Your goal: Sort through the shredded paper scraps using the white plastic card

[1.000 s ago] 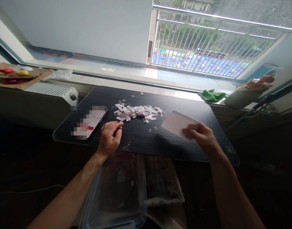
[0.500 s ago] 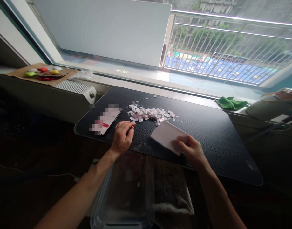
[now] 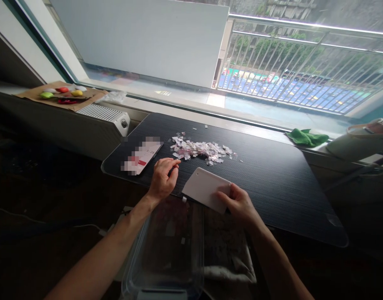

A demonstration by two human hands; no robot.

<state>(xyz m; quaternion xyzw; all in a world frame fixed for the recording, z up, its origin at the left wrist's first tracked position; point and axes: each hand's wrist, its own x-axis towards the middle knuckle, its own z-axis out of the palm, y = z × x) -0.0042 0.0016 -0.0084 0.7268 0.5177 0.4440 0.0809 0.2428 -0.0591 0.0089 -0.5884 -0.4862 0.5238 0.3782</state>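
Note:
My right hand [image 3: 238, 204] grips a thin white card [image 3: 207, 187] with a small hole near its far corner. The thumb lies on top and the other fingers are underneath. The card is held at the table's near edge, its left end over the clear plastic bin [image 3: 200, 250]. Just off that end is a small white paper scrap [image 3: 184, 199]. My left hand [image 3: 163, 177] is near the table edge, fingers loosely bent and thumb apart, with nothing visible in it. Beyond both hands, a loose heap of paper bits [image 3: 200, 150] spreads over the black table [image 3: 266, 183].
A phone [image 3: 144, 156], partly blurred out, lies left of the heap. On the sill are a green cloth [image 3: 306, 137] and a pale bucket [image 3: 350, 141]. A white heater [image 3: 103, 118] and a cardboard sheet with colourful items [image 3: 31, 98] are at left.
My right hand has drawn the card left and toward me, from beside the heap to the table edge. A scrap now shows at the card's left end. My left hand has barely moved.

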